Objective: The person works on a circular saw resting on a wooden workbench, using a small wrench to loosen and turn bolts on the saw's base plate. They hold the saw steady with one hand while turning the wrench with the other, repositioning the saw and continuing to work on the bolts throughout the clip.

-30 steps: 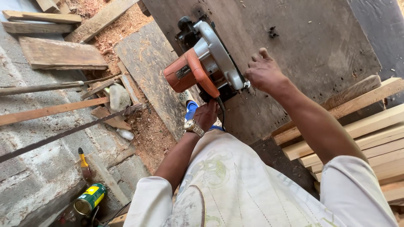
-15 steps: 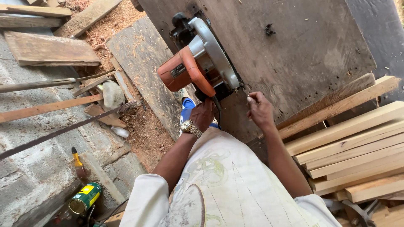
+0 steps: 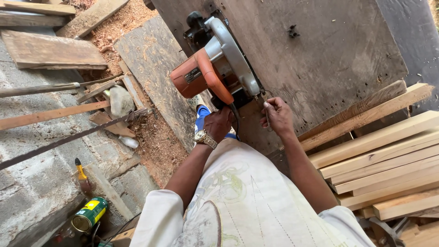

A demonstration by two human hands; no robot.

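An orange and silver circular saw [image 3: 215, 68] lies on a dark, worn wooden tabletop [image 3: 320, 50]. My left hand [image 3: 219, 123], with a wristwatch on it, is curled around the rear end of the saw's orange handle, where the black cord comes out. My right hand [image 3: 277, 117] is just right of it at the saw's back edge. Its fingers pinch a small thin metal tool [image 3: 265, 107]. The saw blade is hidden under the silver guard.
Pale wooden planks [image 3: 379, 160] are stacked at the right, against the table. On the left, the ground holds sawdust, scrap boards [image 3: 50, 50], a long metal rod [image 3: 68, 137], a stone [image 3: 121, 100], a green can [image 3: 89, 214] and a yellow-handled tool [image 3: 82, 176].
My right hand has drawn back from the tabletop beside the blade guard to the saw's rear edge and now pinches a small metal tool. My left hand stays at the handle.
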